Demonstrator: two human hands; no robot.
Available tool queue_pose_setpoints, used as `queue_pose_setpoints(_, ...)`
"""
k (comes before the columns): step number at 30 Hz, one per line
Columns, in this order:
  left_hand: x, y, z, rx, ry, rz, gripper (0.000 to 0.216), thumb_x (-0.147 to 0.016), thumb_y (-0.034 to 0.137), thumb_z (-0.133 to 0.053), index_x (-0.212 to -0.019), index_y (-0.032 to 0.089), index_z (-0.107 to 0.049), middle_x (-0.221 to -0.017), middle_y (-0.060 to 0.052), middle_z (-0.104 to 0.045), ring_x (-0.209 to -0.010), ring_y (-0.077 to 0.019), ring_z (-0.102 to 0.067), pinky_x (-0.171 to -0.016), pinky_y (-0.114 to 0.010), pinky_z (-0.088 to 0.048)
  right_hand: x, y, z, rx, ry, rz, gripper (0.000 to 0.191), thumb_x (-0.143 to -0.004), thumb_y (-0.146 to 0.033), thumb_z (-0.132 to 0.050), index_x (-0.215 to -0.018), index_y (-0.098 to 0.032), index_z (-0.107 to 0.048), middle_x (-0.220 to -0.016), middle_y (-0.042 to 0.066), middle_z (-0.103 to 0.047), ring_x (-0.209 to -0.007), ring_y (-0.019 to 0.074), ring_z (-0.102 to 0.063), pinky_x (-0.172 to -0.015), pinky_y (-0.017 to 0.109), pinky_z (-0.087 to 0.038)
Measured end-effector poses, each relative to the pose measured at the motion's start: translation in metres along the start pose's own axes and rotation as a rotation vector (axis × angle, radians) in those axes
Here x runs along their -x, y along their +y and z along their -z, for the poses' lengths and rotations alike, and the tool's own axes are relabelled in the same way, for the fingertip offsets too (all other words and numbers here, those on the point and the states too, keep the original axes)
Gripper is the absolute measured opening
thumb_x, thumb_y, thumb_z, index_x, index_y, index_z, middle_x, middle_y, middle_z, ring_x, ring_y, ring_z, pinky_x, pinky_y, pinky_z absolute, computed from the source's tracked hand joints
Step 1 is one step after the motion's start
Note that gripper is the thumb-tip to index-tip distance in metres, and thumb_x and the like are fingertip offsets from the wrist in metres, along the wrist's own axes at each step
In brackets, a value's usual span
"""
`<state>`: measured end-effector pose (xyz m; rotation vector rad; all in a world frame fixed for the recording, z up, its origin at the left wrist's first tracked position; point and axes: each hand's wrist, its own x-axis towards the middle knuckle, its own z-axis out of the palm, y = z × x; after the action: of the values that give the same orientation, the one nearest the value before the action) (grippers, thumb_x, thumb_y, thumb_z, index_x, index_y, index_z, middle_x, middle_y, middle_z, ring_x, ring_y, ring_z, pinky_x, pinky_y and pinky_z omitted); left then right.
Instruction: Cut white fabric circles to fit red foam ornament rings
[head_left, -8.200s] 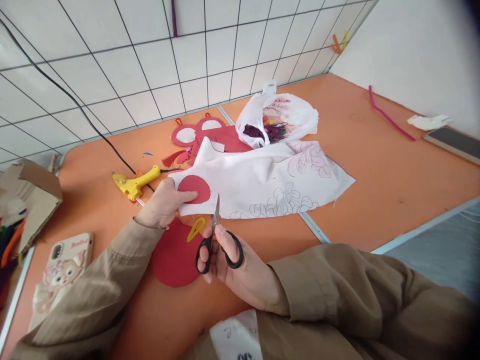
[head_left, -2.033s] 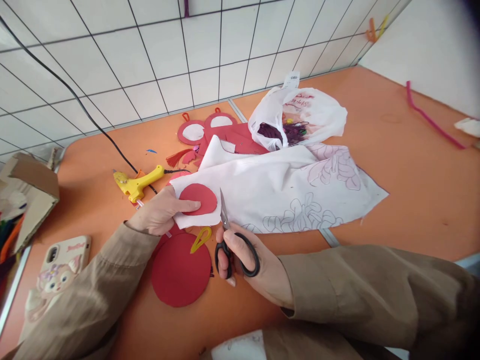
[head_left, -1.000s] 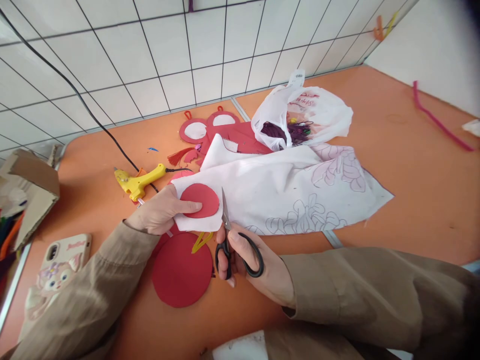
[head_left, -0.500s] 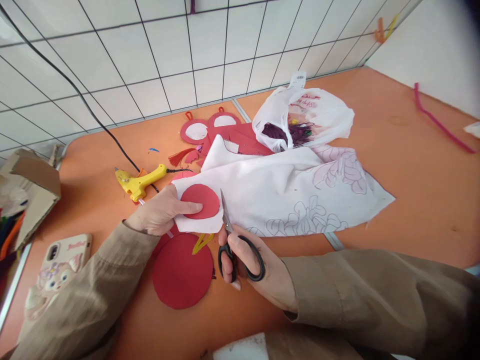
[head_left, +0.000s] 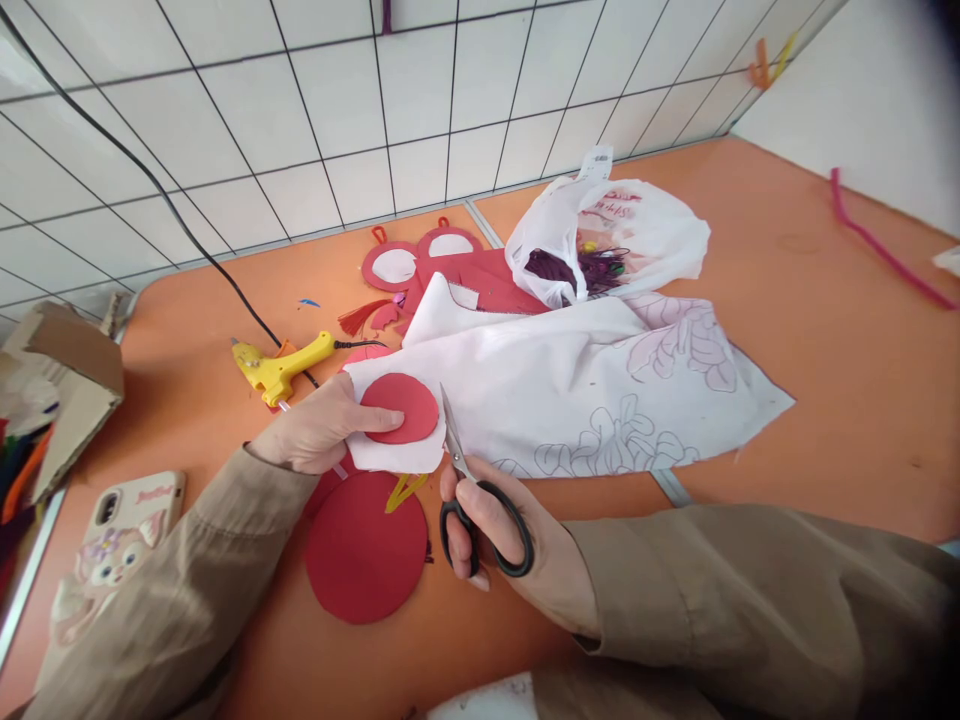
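Observation:
My left hand [head_left: 319, 430] pinches a small red disc [head_left: 405, 407] against the near left corner of a white cloth [head_left: 570, 385] printed with flower outlines. My right hand [head_left: 517, 545] grips black-handled scissors [head_left: 472, 495], fingers through the loops, the blades pointing up into the cloth just right of the disc. A cut edge curves round the disc's lower side. Beneath the hands lies a larger red disc [head_left: 367, 550] with a yellow loop [head_left: 405, 490] on it.
A yellow glue gun [head_left: 281, 365] with a black cord lies left of the cloth. Red cut-outs [head_left: 442, 265] and a white plastic bag [head_left: 615, 235] sit behind it. A phone [head_left: 112, 540] and a cardboard box [head_left: 60, 390] are at the left; a pink pipe cleaner [head_left: 885, 245] lies far right.
The scissors have worked along the cloth round the red disc's right and lower side, while my left hand keeps the disc pinned. The view has shifted slightly.

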<state>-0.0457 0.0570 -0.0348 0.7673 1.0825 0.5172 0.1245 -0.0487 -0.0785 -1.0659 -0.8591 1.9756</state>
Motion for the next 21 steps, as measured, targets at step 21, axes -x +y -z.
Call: queue_pose_setpoints(21,-0.003,-0.004,0.012,-0.052,-0.111,-0.041,0.031,-0.062,0.011,-0.082,-0.091,0.014,-0.073,-0.081,-0.005,-0.075,-0.076,-0.0191,-0.068,-0.073,-0.031,-0.054,0.002,0.003,0.004,-0.003,-0.050,-0.010,0.057,-0.075,-0.074,-0.058,-0.081,-0.020,-0.042,-0.047,-0.008,-0.046,-0.042,0.0070,-0.043,-0.036,0.016,-0.030)
